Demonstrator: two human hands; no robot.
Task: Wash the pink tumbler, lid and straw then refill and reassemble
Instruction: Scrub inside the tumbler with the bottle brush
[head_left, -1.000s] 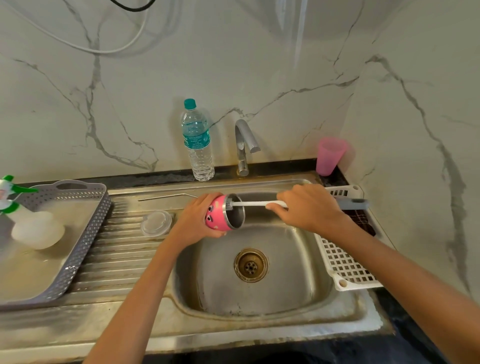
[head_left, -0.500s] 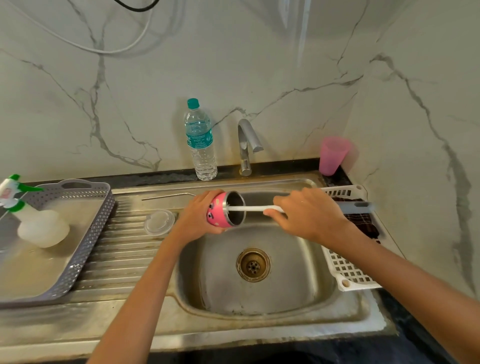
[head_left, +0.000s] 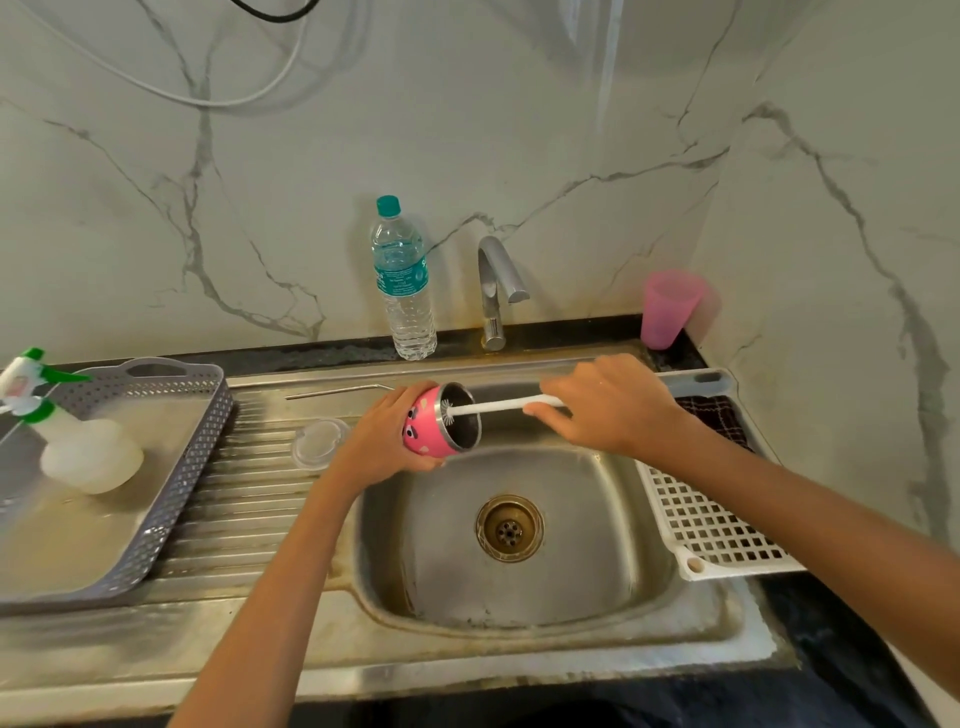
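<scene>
Little has changed in the last second: both hands hold as before over the sink. The left hand is wrapped around the base of the tumbler, which is above the basin's back left corner. It lies on its side, long axis left to right, open mouth facing right. The right hand grips the brush, whose bristles are just inside the mouth. The lid lies on the drainboard just left, and the straw lies behind it.
</scene>
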